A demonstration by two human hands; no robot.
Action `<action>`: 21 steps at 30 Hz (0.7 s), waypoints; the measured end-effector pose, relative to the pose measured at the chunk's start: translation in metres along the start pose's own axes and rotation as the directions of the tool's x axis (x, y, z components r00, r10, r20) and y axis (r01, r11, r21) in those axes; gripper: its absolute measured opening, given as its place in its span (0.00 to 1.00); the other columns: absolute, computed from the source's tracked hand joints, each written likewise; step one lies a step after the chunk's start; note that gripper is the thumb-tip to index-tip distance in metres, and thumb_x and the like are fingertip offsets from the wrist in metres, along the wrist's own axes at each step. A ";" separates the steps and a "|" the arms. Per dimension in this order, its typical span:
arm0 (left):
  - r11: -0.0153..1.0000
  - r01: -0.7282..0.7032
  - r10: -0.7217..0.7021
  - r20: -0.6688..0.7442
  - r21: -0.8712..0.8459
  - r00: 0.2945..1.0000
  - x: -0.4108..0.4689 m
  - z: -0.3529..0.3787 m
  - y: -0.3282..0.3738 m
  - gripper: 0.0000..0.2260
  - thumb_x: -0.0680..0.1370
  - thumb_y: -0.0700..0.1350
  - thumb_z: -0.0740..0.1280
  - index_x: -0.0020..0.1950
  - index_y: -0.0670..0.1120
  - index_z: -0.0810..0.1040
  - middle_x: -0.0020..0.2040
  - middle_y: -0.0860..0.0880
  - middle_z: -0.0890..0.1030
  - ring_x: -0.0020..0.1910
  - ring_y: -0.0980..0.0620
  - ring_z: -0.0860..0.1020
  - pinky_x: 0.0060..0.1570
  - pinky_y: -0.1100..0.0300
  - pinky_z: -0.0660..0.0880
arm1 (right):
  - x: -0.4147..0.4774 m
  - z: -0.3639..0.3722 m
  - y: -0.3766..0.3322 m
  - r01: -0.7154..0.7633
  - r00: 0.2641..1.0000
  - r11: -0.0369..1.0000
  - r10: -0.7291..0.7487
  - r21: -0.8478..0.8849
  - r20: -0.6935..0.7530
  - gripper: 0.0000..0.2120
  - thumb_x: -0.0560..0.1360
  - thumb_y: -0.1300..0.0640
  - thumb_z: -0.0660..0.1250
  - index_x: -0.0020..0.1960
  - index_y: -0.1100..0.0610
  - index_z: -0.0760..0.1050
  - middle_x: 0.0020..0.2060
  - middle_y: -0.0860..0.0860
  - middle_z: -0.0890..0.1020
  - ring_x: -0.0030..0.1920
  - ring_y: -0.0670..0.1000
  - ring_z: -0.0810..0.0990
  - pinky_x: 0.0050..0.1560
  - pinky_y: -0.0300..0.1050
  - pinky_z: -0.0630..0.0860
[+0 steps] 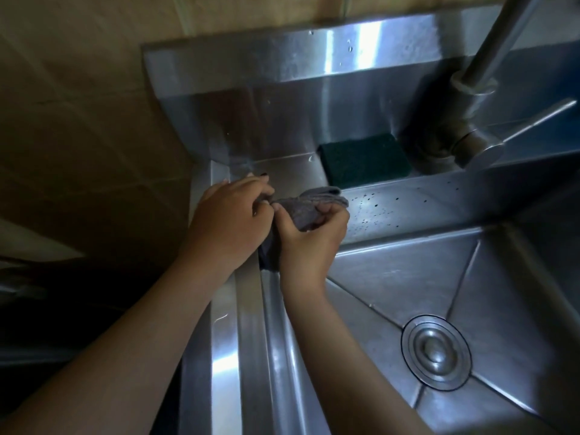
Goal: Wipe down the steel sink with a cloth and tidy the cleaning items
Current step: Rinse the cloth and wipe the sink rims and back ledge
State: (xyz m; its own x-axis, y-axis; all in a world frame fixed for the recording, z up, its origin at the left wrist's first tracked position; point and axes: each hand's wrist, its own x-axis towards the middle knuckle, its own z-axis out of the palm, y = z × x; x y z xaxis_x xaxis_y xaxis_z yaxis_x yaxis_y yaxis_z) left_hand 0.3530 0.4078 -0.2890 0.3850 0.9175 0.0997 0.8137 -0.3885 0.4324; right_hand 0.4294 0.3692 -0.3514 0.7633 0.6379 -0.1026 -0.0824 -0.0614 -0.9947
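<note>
A grey cloth [309, 205] is bunched at the back left corner of the steel sink [408, 271], over the rim. My left hand [230, 219] pinches its left edge with curled fingers. My right hand [309, 238] grips the middle of the cloth from the front, fingers curled round the fabric. A lower fold of the cloth hangs between my two wrists against the sink's left wall. A dark green scouring sponge [364, 160] lies flat on the back ledge, just behind the cloth.
The steel faucet [470, 120] rises at the back right with its lever pointing right. A round drain [436, 351] sits in the basin floor. Water drops speckle the back rim [392, 205]. A tiled wall stands to the left.
</note>
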 end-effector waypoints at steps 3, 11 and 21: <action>1.000 -0.004 0.004 -0.002 0.013 1.000 0.000 0.001 -0.001 0.14 0.76 0.43 0.59 0.59 0.46 0.77 0.66 0.51 0.74 0.67 0.52 0.67 0.67 0.55 0.59 | 0.001 -0.002 0.010 0.016 1.000 0.999 -0.015 -0.051 0.023 0.24 0.63 0.55 0.78 0.48 0.53 0.64 0.45 0.45 0.68 0.40 0.37 0.67 0.40 0.20 0.63; 0.997 -0.060 0.060 0.007 0.051 0.998 0.000 0.005 -0.007 0.18 0.76 0.36 0.62 0.63 0.50 0.76 0.67 0.51 0.72 0.68 0.51 0.66 0.67 0.53 0.60 | 0.007 -0.001 0.051 -0.051 0.998 0.994 0.053 -0.093 0.023 0.26 0.61 0.56 0.79 0.41 0.45 0.60 0.43 0.43 0.67 0.44 0.45 0.69 0.45 0.30 0.64; 0.995 -0.064 0.064 -0.001 0.071 0.998 -0.001 0.006 -0.007 0.18 0.77 0.36 0.61 0.64 0.51 0.75 0.68 0.52 0.71 0.69 0.50 0.65 0.65 0.57 0.59 | 0.020 -0.009 0.111 -0.141 0.989 0.959 0.148 -0.245 0.013 0.26 0.61 0.59 0.79 0.45 0.53 0.63 0.43 0.46 0.65 0.46 0.46 0.67 0.52 0.36 0.66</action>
State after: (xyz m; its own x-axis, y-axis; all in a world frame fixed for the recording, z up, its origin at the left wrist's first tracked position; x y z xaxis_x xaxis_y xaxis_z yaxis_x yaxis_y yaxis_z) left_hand 0.3492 0.4093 -0.2975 0.4360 0.8908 0.1279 0.8162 -0.4513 0.3608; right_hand 0.4413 0.3682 -0.4637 0.7342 0.6317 -0.2489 -0.0295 -0.3365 -0.9412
